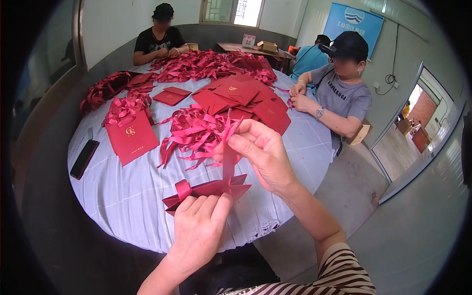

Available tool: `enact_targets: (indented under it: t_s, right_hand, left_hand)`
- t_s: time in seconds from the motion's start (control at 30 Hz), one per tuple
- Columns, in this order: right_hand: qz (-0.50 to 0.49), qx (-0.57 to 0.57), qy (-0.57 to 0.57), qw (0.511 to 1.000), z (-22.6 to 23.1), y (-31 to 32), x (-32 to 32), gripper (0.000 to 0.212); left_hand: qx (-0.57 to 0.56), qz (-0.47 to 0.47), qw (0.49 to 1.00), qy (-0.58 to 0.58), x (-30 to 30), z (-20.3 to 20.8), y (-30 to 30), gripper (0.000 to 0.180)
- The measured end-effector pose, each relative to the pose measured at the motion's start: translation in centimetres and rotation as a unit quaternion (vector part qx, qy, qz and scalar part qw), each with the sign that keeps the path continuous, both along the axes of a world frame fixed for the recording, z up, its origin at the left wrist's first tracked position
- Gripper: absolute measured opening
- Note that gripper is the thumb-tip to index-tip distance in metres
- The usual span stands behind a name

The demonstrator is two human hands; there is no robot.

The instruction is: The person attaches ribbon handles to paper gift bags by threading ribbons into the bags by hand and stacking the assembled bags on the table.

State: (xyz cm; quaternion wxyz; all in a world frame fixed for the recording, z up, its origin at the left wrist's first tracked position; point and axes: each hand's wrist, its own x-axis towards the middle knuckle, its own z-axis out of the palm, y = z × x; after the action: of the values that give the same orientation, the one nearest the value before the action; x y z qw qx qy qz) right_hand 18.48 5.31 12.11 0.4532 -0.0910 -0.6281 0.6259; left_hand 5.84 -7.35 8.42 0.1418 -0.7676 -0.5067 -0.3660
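Observation:
In front of me, a small red paper gift bag (206, 190) shows its folded top edges and pleated sides. My left hand (198, 227) is closed on its near edge. A pink-red ribbon (229, 169) runs upward from the bag's right part. Its upper end is pinched between the thumb and fingers of my right hand (263, 151). At the bag's left part a short ribbon loop (183, 189) stands up. Just beyond lies a heap of loose ribbons (189, 129), partly covered by my right hand.
Flat red bags (236, 92) pile up on the round white-covered table (118, 196). More ribboned bags (130, 132) and a black phone (84, 159) lie at the left. Two people sit around the table, at the far left and right, hands at work; another sits behind.

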Motion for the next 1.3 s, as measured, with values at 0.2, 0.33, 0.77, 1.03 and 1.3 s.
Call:
enact_targets:
  t_s: [0.2,0.33,0.77,1.03,1.3]
  right_hand:
    - [-0.028,-0.007,-0.009,1.0,0.5,0.0,-0.4,0.011]
    - [-0.041,0.011,-0.012,0.999,0.2,0.4,-0.3,0.013]
    - [-0.016,0.031,0.005,0.999,0.2,0.7,-0.4,0.027]
    - [-0.019,0.036,-0.002,0.999,0.1,1.2,-0.3,0.014]
    - [-0.052,0.004,-0.012,0.999,0.4,1.3,-0.2,0.011]
  left_hand:
    - [0.0,0.0,1.0,-0.001,-0.1,0.0,0.2,0.028]
    - [-0.002,-0.003,1.0,0.001,-0.1,-0.1,0.2,0.028]
    - [-0.018,0.002,1.0,-0.015,0.0,0.3,0.1,0.017]
    - [-0.002,-0.012,1.0,-0.008,0.0,-0.1,0.1,0.029]
    - [0.036,-0.007,0.999,0.004,0.0,-0.7,0.4,0.025]
